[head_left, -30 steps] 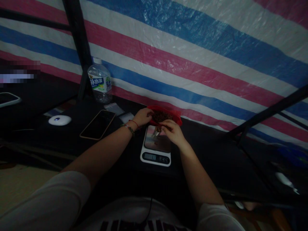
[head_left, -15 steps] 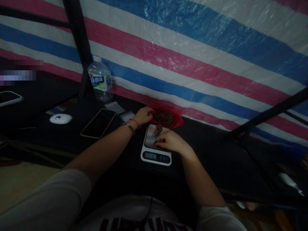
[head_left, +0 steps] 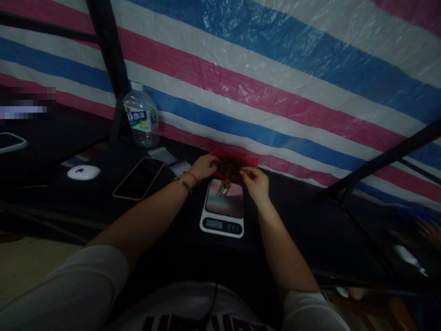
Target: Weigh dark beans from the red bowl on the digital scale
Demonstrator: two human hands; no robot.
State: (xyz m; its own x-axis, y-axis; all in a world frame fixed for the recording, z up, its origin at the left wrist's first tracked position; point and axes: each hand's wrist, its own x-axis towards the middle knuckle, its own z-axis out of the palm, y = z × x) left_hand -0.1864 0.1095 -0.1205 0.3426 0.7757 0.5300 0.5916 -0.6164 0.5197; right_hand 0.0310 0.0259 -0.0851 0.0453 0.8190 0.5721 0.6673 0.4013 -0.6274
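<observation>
A red plastic bag (head_left: 253, 162) lies spread at the back of the black table, holding a heap of small brown bits (head_left: 230, 169) whose kind I cannot make out. My left hand (head_left: 205, 167) is closed on the bag's left edge. At its right side, my right hand (head_left: 255, 181) has thumb and fingers pinched together over the brown bits; whatever is between them is too small to name. Just in front is a white kitchen scale (head_left: 222, 227) with a lit display and a shiny plate. Near the plate's back edge rests a small clear container (head_left: 224, 188) with brown bits in it.
To the left are a phone (head_left: 138, 178), small clear bags (head_left: 163, 156), a white rounded device (head_left: 83, 172) and a large plastic bottle (head_left: 142, 115). A striped tarp (head_left: 275, 101) hangs behind the table. Another person's hand (head_left: 429, 229) shows at far right.
My right hand has moved from over the scale plate up and back to the red bag's right side. My left hand stays at the bag's left edge.
</observation>
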